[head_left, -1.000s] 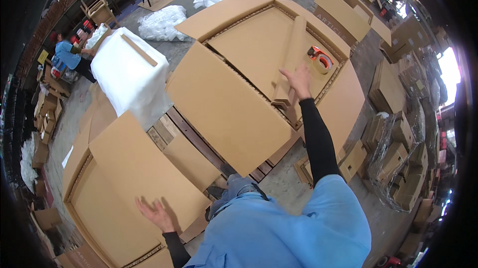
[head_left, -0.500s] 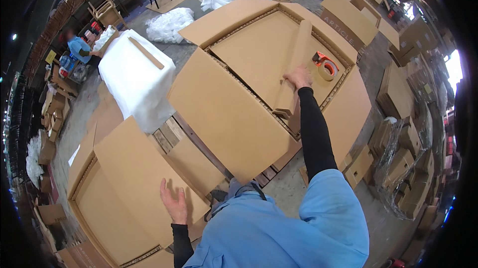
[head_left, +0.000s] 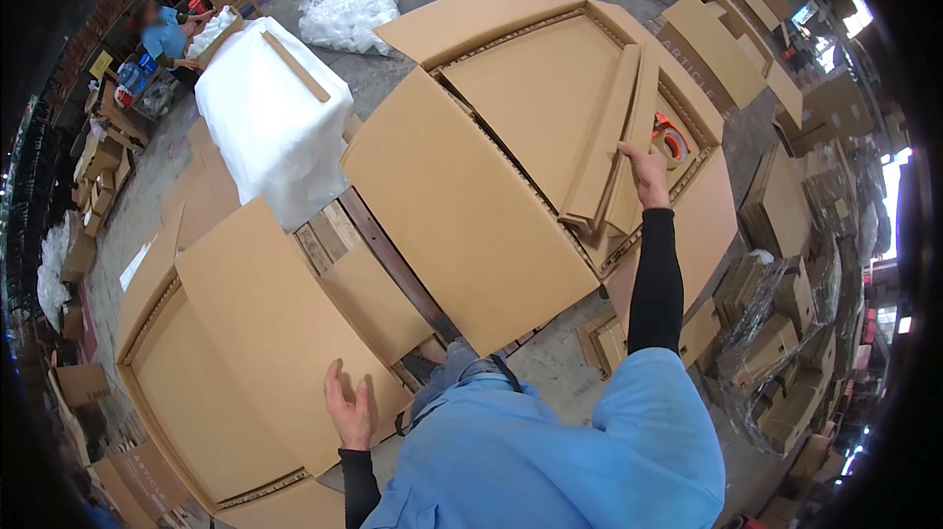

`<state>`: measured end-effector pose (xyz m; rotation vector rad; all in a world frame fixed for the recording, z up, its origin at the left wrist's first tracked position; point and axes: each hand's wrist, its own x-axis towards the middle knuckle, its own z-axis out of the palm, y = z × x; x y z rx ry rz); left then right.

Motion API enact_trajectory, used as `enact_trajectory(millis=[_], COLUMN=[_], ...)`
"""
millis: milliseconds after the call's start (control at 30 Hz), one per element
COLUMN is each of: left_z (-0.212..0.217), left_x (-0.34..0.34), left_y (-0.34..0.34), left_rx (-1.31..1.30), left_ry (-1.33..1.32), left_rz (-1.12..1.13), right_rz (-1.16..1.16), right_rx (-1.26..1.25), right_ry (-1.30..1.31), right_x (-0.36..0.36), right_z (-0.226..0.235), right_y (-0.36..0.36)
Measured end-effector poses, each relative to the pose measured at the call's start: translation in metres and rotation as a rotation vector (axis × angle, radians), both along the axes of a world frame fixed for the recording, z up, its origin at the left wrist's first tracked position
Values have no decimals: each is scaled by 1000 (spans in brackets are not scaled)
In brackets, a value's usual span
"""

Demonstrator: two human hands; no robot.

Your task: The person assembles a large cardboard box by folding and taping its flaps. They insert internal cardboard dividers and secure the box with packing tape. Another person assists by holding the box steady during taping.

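Cardboard strip (head_left: 645,97), pinched in the right hand (head_left: 648,175) over the right box (head_left: 471,205), could knock the orange tape dispenser (head_left: 674,144) just to its right if swung carelessly that way, while the left hand (head_left: 350,413) hovers, fingers spread, over the near left box (head_left: 285,303).

A light-blue, short-sleeved cloth shirt (head_left: 560,441) is creasing softly across the wearer's front. Close-fitting black fabric sleeves (head_left: 655,278) are running down to the wrists (both arms are matching), while blue-grey trousers (head_left: 460,362) and a narrow black strap (head_left: 508,374) are showing at the waist.
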<state>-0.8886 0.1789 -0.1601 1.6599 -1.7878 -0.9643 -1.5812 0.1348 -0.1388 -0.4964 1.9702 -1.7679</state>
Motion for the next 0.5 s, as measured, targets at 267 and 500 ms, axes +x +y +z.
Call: enact_trajectory(millis=[267,500], left_z=[22,24], left_x=[-27,-81], left_y=[-20,-35], left_rx=[3,-20], left_ry=[34,67], left_rz=[-105,-329], right_rz=[159,-82], right_rx=[-103,682], right_ry=[-130,203], right_x=[119,169], right_z=[75,-13], right_y=[-4,-141])
